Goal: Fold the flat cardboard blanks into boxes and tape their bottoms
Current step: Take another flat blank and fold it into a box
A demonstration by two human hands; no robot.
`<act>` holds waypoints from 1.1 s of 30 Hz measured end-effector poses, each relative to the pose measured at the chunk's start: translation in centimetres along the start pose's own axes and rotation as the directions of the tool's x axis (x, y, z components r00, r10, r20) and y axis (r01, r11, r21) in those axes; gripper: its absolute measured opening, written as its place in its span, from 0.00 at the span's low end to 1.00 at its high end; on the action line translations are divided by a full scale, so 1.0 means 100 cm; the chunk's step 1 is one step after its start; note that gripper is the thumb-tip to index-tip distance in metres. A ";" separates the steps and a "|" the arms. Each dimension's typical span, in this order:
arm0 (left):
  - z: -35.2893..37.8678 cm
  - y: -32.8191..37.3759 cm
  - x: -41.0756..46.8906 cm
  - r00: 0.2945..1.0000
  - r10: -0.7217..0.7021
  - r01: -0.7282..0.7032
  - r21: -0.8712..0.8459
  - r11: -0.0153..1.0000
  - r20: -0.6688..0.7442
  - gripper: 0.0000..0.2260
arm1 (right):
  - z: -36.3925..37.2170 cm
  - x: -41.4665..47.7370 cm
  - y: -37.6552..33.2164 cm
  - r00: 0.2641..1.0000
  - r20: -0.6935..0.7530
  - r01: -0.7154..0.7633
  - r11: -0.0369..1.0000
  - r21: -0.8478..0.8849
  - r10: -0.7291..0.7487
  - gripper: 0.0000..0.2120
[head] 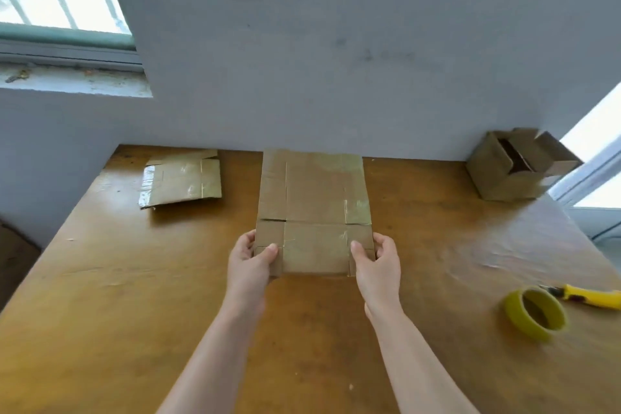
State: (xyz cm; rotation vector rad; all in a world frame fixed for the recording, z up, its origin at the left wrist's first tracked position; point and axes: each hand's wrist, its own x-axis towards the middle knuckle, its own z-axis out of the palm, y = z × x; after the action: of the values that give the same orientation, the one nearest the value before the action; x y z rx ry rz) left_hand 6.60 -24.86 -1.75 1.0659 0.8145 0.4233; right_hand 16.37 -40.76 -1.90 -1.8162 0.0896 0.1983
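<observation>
I judge the job about a third done. On the wooden table (134, 312), the cardboard blank (314, 198) at centre is still flat, with the left hand (250, 260) and right hand (378, 260) each pinching a near corner. A second blank (183, 183) lies flat at back left. One folded box (514, 168) stands at back right, its bottom hidden but presumably taped. The tape roll (536, 314) and utility knife (591, 297) lie unused at right.

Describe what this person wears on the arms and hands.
The left hand and right hand are bare: no gloves, rings or watch show. The left arm and right arm are uncovered down to the frame's lower edge, with no sleeve, bracelet or marking visible.
</observation>
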 end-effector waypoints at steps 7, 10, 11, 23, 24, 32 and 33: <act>0.096 -0.048 -0.077 0.999 -0.048 0.048 0.004 0.999 0.005 0.11 | -0.130 0.015 0.025 1.000 -0.018 -0.009 0.997 -0.079 0.008 0.17; 0.129 -0.057 -0.093 0.997 -0.069 0.069 0.030 0.997 0.024 0.12 | -0.167 0.023 0.033 0.998 -0.058 -0.022 0.995 -0.101 0.016 0.19; 0.139 -0.058 -0.095 0.997 -0.065 0.063 0.041 0.997 0.034 0.12 | -0.176 0.026 0.037 0.997 -0.070 -0.024 0.994 -0.106 0.016 0.18; 0.249 -0.085 -0.104 0.992 -0.041 0.017 0.197 0.980 0.117 0.12 | -0.270 0.078 0.063 0.988 -0.137 -0.099 0.971 -0.217 0.070 0.20; 0.257 -0.088 -0.105 0.994 -0.035 0.013 0.197 0.980 0.108 0.12 | -0.279 0.084 0.066 0.990 -0.126 -0.094 0.967 -0.238 0.065 0.19; 0.331 -0.122 -0.121 0.998 0.039 -0.032 0.164 0.986 -0.043 0.13 | -0.354 0.144 0.104 0.956 0.028 -0.233 0.810 -0.538 0.293 0.28; 0.339 -0.127 -0.124 0.996 0.049 -0.036 0.167 0.985 -0.069 0.14 | -0.360 0.148 0.110 0.940 0.079 -0.248 0.821 -0.515 0.333 0.30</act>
State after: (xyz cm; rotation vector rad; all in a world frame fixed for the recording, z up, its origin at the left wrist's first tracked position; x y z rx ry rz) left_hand 23.54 -59.16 -0.27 1.2294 0.9046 0.4383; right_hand 32.28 -77.67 -6.40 -2.2908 0.2168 0.6418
